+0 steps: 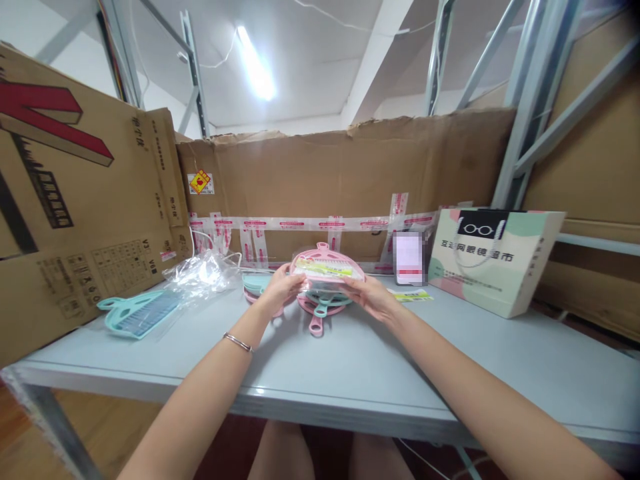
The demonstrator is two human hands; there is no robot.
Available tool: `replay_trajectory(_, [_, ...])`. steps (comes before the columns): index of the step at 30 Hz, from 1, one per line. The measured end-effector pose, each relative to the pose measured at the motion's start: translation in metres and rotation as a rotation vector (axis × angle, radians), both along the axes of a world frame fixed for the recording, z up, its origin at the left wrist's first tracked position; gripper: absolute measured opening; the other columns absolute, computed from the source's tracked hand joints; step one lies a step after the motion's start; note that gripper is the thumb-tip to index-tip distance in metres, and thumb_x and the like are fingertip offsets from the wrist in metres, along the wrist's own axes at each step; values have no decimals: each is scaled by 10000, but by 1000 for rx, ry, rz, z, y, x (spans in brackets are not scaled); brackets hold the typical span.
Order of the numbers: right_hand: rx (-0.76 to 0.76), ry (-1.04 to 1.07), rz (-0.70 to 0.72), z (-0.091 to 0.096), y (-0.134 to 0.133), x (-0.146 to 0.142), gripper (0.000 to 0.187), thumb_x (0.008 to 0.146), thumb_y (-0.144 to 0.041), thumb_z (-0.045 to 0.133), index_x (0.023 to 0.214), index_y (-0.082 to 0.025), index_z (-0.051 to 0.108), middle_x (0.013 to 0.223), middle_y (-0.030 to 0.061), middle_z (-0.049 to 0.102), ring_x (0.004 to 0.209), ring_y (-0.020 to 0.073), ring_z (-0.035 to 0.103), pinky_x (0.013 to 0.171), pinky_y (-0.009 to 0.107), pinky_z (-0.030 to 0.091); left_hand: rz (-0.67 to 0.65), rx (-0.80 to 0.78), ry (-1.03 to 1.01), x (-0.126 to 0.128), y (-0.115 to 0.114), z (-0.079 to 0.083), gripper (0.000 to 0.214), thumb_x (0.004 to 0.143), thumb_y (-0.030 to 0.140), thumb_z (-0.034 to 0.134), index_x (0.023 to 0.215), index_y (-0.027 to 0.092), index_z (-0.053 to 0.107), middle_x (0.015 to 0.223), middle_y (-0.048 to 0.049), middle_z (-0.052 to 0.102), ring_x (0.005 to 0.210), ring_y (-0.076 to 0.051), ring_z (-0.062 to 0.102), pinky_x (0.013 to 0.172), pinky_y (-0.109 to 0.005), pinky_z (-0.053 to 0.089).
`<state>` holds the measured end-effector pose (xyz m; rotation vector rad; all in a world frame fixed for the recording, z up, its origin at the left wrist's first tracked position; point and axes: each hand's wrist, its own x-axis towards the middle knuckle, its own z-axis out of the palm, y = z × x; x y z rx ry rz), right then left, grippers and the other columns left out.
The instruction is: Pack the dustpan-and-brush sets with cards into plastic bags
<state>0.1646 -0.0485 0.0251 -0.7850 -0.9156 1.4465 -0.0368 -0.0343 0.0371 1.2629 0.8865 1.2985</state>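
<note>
Between both hands, a pink mini dustpan and brush set (327, 261) is held up above the table, with a yellow-green label across its front. Its left edge is gripped by my left hand (285, 288), and my right hand (373, 298) grips its right edge. Clear plastic shows near my left fingers. Just below lies a stack of pink and turquoise dustpans (317, 313), handles toward me. Partly hidden behind my left hand is another stack with a turquoise dustpan (255, 283) on top of pink.
At the left lie a turquoise dustpan with a brush (137, 317) and crumpled clear plastic bags (203, 277). A phone (410, 259) leans at the back, near a yellow-green label (413, 295). A paper bag (493, 263) stands right. Cardboard (310, 173) walls the grey table (350, 367).
</note>
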Motion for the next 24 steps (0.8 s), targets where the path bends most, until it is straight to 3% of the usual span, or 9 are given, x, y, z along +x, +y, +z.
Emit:
replay_trajectory(5, [-175,97,-145,-6,13,6,179,735,22,565,798,-142,600,650,-7,663,575,80,637,568,140,568,-54,161,271,1,1,-1,642,706,293,667,1243,133,354,526,23,593,461,-136,580,455,-213,445])
replay_trajectory(9, [-231,157,-152,-1,14,11,150,799,-9,509,811,-141,579,610,-17,642,516,61,621,517,107,552,-95,167,195,-3,-1,10,643,825,518,429,1332,147,295,701,-52,653,613,-162,630,554,-247,484])
replay_trajectory(11, [-228,165,-148,2,11,12,134,821,-22,489,795,-124,572,603,-4,643,504,63,623,506,100,546,-94,166,166,-7,-2,14,637,852,548,315,1366,176,256,806,-70,654,673,-172,632,618,-288,497])
replay_trajectory(14, [-179,129,-160,4,6,10,100,793,-23,536,762,-109,577,614,18,656,519,83,637,502,105,547,-123,295,260,-10,-4,12,699,778,411,548,1380,226,242,1049,-90,613,878,-200,607,773,-327,481])
replay_trajectory(17, [-127,59,-169,3,4,7,83,751,-35,592,736,-117,595,631,29,672,534,102,646,492,117,550,-177,489,331,-8,-5,5,698,648,257,699,1282,237,406,1248,-80,501,1107,-217,501,906,-300,418])
replay_trajectory(20, [-65,-5,-165,3,3,6,44,745,-78,613,747,-121,619,668,43,691,540,110,646,516,140,559,-121,530,333,-5,-4,1,473,626,269,717,1059,191,544,1174,-78,537,1065,-213,522,871,-280,431])
replay_trajectory(24, [85,-94,-95,11,-2,13,134,748,-198,635,865,-131,636,823,71,710,694,144,674,668,210,570,-32,511,323,-3,-4,3,395,609,299,728,944,174,561,1070,-68,579,997,-201,545,849,-283,430])
